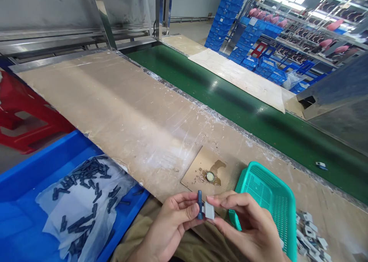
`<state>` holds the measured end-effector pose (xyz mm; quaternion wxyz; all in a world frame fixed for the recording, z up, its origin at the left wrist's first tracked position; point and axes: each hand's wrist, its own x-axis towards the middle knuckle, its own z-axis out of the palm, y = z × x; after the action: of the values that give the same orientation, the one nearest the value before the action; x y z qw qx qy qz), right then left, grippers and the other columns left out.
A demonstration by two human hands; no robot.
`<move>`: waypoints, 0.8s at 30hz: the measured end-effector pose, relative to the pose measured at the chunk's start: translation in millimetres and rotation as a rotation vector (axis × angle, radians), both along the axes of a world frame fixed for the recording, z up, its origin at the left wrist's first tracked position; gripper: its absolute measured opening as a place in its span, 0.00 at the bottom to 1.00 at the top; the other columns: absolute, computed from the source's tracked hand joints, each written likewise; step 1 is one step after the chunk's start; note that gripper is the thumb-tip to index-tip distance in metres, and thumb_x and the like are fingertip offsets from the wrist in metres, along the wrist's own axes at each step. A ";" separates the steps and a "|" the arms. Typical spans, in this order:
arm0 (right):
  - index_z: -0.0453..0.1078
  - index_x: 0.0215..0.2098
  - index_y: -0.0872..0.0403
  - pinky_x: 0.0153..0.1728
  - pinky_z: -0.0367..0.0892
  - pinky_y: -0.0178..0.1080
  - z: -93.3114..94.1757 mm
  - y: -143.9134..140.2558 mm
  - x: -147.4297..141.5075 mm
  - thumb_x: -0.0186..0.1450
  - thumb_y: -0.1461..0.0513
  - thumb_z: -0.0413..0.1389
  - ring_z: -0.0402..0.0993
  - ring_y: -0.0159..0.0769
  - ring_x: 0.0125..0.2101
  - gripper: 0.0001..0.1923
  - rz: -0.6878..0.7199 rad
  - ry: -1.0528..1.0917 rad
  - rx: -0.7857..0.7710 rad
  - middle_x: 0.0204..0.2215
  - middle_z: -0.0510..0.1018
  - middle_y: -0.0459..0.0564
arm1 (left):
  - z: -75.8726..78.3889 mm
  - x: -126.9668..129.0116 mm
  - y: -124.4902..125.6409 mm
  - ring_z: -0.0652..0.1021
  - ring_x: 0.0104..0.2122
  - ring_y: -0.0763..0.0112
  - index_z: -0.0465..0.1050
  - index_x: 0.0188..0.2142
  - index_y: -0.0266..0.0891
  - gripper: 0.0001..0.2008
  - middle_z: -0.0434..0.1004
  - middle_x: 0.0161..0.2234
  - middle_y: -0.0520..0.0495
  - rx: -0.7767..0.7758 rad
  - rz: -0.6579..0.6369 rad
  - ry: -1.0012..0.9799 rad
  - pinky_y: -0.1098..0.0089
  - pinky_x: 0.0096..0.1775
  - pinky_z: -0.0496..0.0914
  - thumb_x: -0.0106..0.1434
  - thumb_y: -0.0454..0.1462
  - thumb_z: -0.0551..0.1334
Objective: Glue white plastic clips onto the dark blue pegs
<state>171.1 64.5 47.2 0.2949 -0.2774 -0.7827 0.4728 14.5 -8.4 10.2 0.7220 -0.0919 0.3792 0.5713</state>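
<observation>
Right at the near edge, both hands meet over the lap: the left hand (169,225) has its grip pinched shut on a little dark blue pin (199,204) held upright, thumb pad against its side, and the right hand (253,227) has its grip clamped on a small white clip (209,210) that's touching the pin's lower half. If it were me, I'd keep the pin straight up and push the clip square on from the side, fingertips staying off the joint so nothing cocks. Near left is a blue bin (25,177) lined with a plastic sheet (83,212) holding a scatter of more pins, well apart from the hands. Just right of the right hand sits a teal basket (266,195), rim nearly touching the knuckles, so not much swing room that way. Past it, near right, a pile of white clips (312,235) lies on the worktop (129,112). Just beyond the hands there's a brown pad (201,166) with a bottle cap (210,176) in a wet stain. Farther out the worktop is open, then its metal edge and a green belt (244,108) with one small part (320,164) on it. Red stool (25,116) far left, blue crates (227,17) way back.
</observation>
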 end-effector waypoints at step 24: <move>0.62 0.33 0.49 0.39 0.76 0.36 9.7 -9.7 -7.5 0.54 0.63 0.66 0.78 0.44 0.41 0.16 -0.179 -0.012 -0.376 0.31 0.78 0.48 | 1.9 33.1 -6.2 0.78 0.25 0.67 0.76 0.19 0.54 0.06 0.77 0.19 0.52 0.326 0.592 1.043 0.65 0.33 0.78 0.50 0.41 0.69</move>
<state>163.6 54.8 56.9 0.2742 -0.3989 -0.6544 0.5809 47.6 -14.6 12.1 0.2575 0.2097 0.5483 0.7675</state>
